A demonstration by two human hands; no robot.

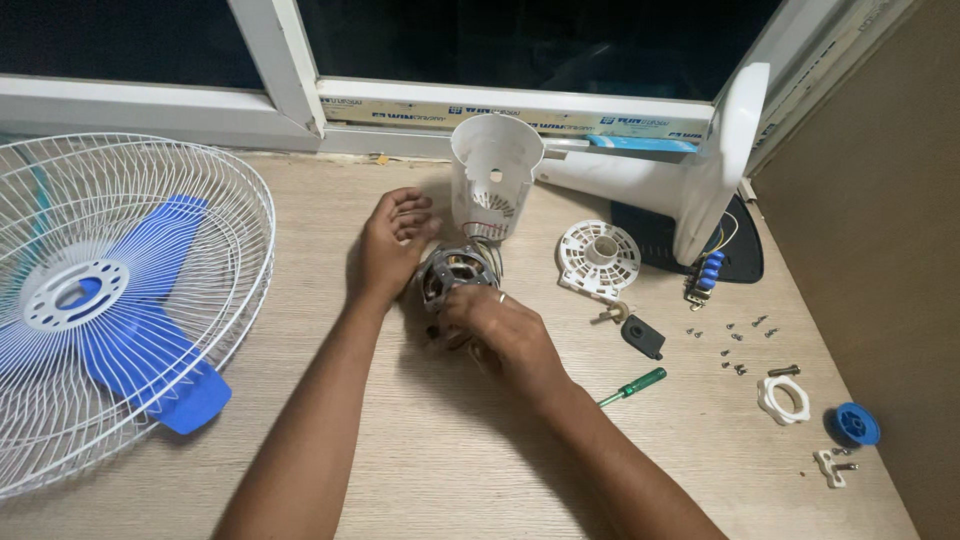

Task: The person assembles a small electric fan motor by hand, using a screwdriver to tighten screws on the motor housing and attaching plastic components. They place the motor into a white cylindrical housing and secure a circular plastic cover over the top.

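Motor [456, 275]: held just above the table [420, 450] at centre, between both hands, directly in front of the housing.
Left hand [392, 243]: curled narrowly, fingers bent against the motor's upper left side; a full grip is not clearly shown.
Right hand [498, 330]: closed over the motor's lower right, fingers wrapped on its casing; a ring is seen on one finger.
Wires [484, 232]: thin leads are seen running from the motor up into the housing.
Risk, wires: the leads are judged likely to be strained or torn if the motor is pulled or turned far from the housing.
Risk, motor: it is gripped partly by fingertips, so a slip onto the table is possible.
Risk, screws [735, 345]: they lie loose on the bare table right of the hands; they could be swept off by a sleeve or forearm.
Risk, screwdriver [634, 386]: it lies just beside the right forearm and could be knocked and rolled.
Housing [494, 172]: white cup-shaped shell, upright, open end up; only wires are seen entering it, the inside is otherwise not visible.
Guard [130, 300]: white wire cage lying flat at left, well apart from the hands; the blue blade [150, 330] is held inside it.
Cap [857, 424]: small blue cup at far right; nothing is seen in it.
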